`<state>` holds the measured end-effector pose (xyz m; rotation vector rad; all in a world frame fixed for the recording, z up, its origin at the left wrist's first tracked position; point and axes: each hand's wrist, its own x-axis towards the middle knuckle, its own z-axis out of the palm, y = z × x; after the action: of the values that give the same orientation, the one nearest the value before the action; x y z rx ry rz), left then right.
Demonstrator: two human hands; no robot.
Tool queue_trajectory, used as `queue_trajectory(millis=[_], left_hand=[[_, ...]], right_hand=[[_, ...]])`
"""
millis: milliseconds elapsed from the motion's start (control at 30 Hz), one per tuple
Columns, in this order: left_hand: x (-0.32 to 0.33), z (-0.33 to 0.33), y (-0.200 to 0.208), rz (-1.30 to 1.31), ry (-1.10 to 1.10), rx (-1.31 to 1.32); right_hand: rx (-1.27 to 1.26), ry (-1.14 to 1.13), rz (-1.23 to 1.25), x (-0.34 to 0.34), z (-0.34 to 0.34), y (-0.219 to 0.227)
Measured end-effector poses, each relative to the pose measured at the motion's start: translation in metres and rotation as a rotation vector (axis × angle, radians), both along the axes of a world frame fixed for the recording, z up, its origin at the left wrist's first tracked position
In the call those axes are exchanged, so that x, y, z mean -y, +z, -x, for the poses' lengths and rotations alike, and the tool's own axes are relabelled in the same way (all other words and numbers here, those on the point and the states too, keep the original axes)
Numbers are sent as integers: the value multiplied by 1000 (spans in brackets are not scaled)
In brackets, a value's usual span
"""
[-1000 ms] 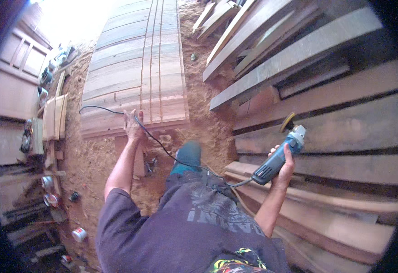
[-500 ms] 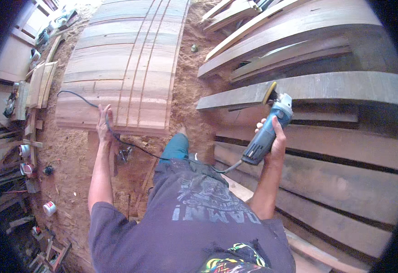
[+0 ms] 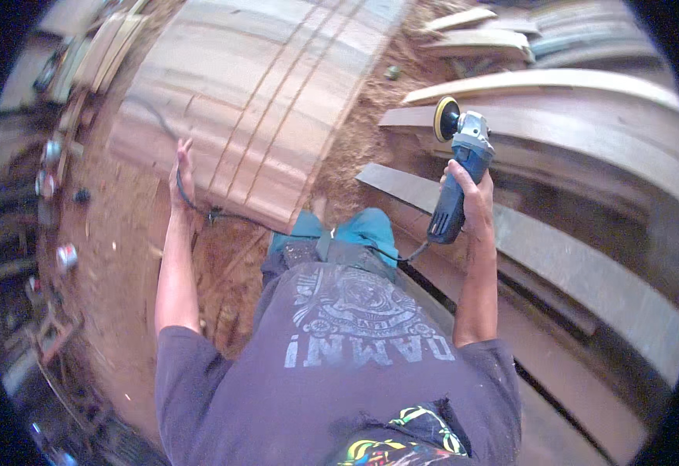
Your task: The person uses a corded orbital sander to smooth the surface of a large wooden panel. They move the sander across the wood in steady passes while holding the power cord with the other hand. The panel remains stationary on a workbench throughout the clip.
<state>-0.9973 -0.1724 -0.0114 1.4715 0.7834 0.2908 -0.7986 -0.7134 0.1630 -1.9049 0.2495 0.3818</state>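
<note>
My right hand (image 3: 473, 203) is wrapped round the body of a blue-and-grey angle grinder (image 3: 454, 190), held up at the right. Its head carries a round disc pad (image 3: 447, 119) with a black face and yellow rim, tilted toward the left. From the grinder's lower end a dark power cord (image 3: 235, 217) crosses in front of my waist to my left hand (image 3: 184, 175). That hand is raised at the near edge of a wide wooden panel (image 3: 223, 93), fingers stretched out, with the cord running against it and on over the panel. Several straight grooves run along the panel.
Long planks (image 3: 541, 256) lie side by side on the right, with more boards (image 3: 479, 39) behind them. Sawdust covers the ground (image 3: 114, 256). At the left are a small white tub (image 3: 67, 255), leaning boards (image 3: 110, 50) and blurred wood scraps.
The view has turned, so the panel now slants to the right. The grinder has risen and its pad faces me more. My left hand still stands by the panel edge with the cord.
</note>
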Motion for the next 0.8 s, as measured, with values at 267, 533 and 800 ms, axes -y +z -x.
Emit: queue_trajectory(millis=[267, 533, 800], left_hand=[[57, 64, 46, 478, 511, 192], [128, 154, 73, 922, 421, 647], [206, 155, 46, 597, 559, -180]], right_hand=[[104, 807, 163, -92, -11, -53], [68, 1422, 356, -138, 36, -78], [108, 992, 504, -117, -65, -96]])
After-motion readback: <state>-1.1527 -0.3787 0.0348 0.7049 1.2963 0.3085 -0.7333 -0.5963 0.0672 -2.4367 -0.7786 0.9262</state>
